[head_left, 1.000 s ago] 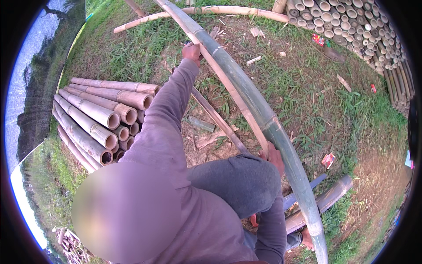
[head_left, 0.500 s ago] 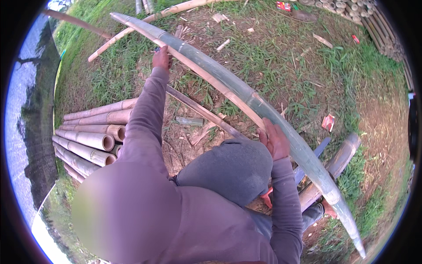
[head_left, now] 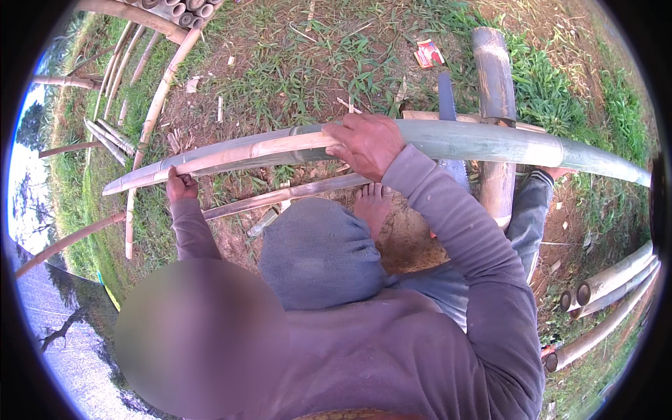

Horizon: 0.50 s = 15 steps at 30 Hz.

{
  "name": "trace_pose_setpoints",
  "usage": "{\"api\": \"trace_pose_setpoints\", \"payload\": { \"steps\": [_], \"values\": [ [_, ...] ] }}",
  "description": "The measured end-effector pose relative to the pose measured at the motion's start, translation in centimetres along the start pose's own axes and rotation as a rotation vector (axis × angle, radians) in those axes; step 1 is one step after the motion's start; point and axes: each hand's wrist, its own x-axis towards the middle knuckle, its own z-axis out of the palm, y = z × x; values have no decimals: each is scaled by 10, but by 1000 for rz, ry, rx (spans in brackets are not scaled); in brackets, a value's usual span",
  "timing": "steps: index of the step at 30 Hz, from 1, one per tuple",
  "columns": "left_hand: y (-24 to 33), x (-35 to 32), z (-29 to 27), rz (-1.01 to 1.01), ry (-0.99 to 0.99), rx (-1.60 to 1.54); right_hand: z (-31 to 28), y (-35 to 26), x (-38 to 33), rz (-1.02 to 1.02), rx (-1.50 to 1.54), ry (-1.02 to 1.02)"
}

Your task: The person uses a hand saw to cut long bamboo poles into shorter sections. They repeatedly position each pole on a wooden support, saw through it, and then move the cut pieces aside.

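Bamboo is being held across the view: a long split pole (head_left: 448,140), green-grey at its right part and pale yellow toward its left end, is running from about nine o'clock to three o'clock. It is being gripped from above by the right hand (head_left: 365,143), whose fingers are curled over its upper edge near the middle. The left hand (head_left: 180,186) is closed into a fist just under the pole's left part, touching its lower edge; whether it is clasping the pole or the thinner strip (head_left: 280,197) lying just below cannot be told.

A thick log (head_left: 495,119) is standing upright-looking at one o'clock, passing behind the pole. A saw blade (head_left: 446,105) is lying just beside it, to its left. A bare foot (head_left: 372,204) is resting on the bare soil under the right hand. A red packet (head_left: 429,53) is lying in the grass at twelve o'clock. Cut poles (head_left: 607,294) are stacked at four o'clock, their hollow ends showing. Thin canes (head_left: 150,112) are lying at ten o'clock, well apart from the hands.
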Motion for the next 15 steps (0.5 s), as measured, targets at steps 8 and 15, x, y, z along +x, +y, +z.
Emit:
{"api": "trace_pose_setpoints", "payload": {
  "steps": [8,15],
  "values": [
    [-51,-88,60,-28,-90,-14,-53,60,-61,51,-80,33],
    [-95,-158,113,-66,-153,55,-92,99,-108,166,-223,99]
  ]
}}
